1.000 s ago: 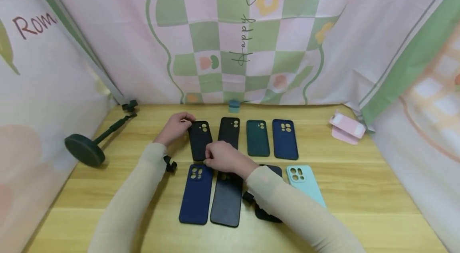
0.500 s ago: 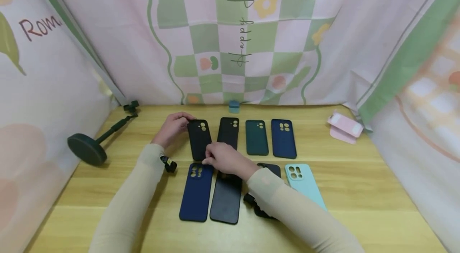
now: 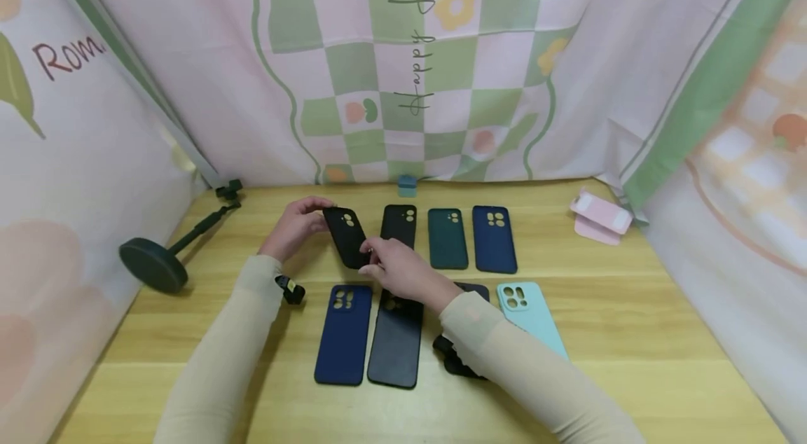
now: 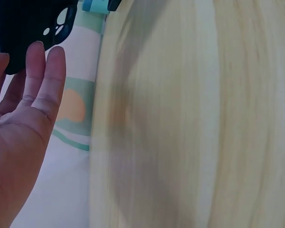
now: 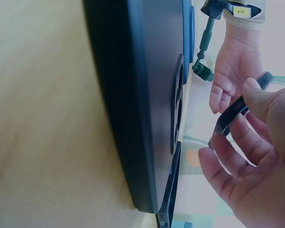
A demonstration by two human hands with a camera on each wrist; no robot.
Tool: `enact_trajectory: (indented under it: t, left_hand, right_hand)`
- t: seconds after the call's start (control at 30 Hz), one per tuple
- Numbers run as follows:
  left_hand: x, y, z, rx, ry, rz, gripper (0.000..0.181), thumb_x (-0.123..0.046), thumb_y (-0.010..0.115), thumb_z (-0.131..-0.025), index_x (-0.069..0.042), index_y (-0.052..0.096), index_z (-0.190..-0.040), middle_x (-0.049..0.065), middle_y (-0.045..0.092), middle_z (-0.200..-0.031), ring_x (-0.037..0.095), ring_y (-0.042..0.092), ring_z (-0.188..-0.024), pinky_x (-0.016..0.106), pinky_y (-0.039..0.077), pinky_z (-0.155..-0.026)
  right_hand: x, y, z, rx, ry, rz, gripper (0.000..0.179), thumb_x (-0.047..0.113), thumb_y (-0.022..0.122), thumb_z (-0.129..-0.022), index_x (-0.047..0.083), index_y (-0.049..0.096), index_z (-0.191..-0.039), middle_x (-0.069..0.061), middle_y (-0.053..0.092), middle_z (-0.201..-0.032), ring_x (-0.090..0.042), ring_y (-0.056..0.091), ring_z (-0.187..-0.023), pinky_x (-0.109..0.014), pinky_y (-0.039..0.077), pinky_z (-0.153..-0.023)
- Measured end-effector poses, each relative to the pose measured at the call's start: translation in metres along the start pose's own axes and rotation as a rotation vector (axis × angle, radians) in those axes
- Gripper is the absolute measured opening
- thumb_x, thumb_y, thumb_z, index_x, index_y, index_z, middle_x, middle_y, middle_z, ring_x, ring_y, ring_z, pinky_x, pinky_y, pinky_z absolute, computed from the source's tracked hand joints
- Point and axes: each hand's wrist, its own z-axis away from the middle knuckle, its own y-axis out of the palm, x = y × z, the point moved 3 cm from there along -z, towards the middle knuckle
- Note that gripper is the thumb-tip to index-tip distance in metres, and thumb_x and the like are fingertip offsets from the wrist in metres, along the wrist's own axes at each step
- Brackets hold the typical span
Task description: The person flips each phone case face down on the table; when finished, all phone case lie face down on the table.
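A black phone case [image 3: 343, 237] with a camera cutout is raised and tilted off the wooden table, held between both hands. My left hand [image 3: 296, 225] pinches its far left corner; in the left wrist view, thumb and fingers of that hand [image 4: 19, 137] meet at the case's corner [image 4: 26, 28]. With thumb and fingertips, my right hand [image 3: 406, 269] grips the near right end, and the right wrist view shows the case [image 5: 232, 111] edge-on. Beside it in the back row lie another black case [image 3: 399, 220], partly behind my right hand, a dark green case [image 3: 447, 239] and a navy case [image 3: 494, 241].
In front lie a blue case [image 3: 343, 346], a glossy black case [image 3: 396, 349], a dark case [image 3: 476, 290] partly under my right sleeve, and a mint case [image 3: 536, 318]. A dark green stand [image 3: 153, 263] lies left, a pink stand [image 3: 602, 216] right. Behind hangs a checkered curtain [image 3: 403, 66].
The black phone case, flat on the table before, has been lifted and tilted. My right hand has risen slightly with its near end; my left hand stays at the far corner.
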Motion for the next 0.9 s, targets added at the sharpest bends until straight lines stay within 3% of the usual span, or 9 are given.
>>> enact_trajectory:
  t: [0.27,0.5,0.6,0.77,0.9]
  left_hand:
    - [0.002,-0.003,0.003,0.01,0.06,0.016,0.039,0.009,0.052,-0.092,0.013,0.05,-0.131,0.021,0.055,-0.125,0.024,0.067,-0.092,0.051,0.049,-0.093]
    - [0.004,-0.008,0.005,0.0,0.031,-0.053,0.038,0.0,0.054,-0.098,0.006,0.05,-0.135,0.018,0.055,-0.127,0.038,0.061,-0.098,0.039,0.054,-0.085]
    - [0.005,-0.009,0.005,0.0,0.019,-0.075,0.039,-0.003,0.055,-0.099,0.005,0.05,-0.136,0.017,0.055,-0.125,0.042,0.059,-0.1,0.041,0.052,-0.087]
    - [0.006,-0.011,0.006,-0.018,0.007,-0.125,0.041,-0.008,0.057,-0.099,0.005,0.049,-0.137,0.015,0.055,-0.12,0.04,0.055,-0.107,0.053,0.045,-0.096]
    - [0.01,-0.013,0.005,-0.028,-0.022,-0.15,0.041,-0.012,0.06,-0.098,0.001,0.05,-0.136,0.014,0.054,-0.119,0.032,0.055,-0.107,0.051,0.046,-0.096]
  right_hand:
    - [0.003,-0.006,0.002,-0.098,-0.083,-0.095,0.054,0.026,0.061,-0.099,0.014,0.038,-0.146,0.009,0.062,-0.091,-0.005,0.059,-0.079,-0.03,0.049,-0.075]
    - [0.005,-0.009,0.003,-0.152,-0.132,-0.14,0.054,0.021,0.06,-0.099,0.019,0.036,-0.148,0.009,0.061,-0.092,-0.003,0.058,-0.077,-0.028,0.05,-0.073]
    - [0.005,-0.011,0.004,-0.179,-0.146,-0.15,0.053,0.019,0.059,-0.1,0.016,0.036,-0.147,0.008,0.06,-0.093,-0.003,0.058,-0.076,-0.028,0.05,-0.072]
    - [0.001,-0.014,0.003,-0.211,-0.131,-0.174,0.054,0.017,0.06,-0.099,0.018,0.035,-0.146,0.005,0.06,-0.096,-0.004,0.06,-0.078,-0.028,0.051,-0.072]
    - [-0.003,-0.014,0.004,-0.223,-0.074,-0.238,0.054,0.015,0.06,-0.099,0.02,0.034,-0.146,0.002,0.058,-0.1,-0.006,0.062,-0.079,-0.027,0.052,-0.069]
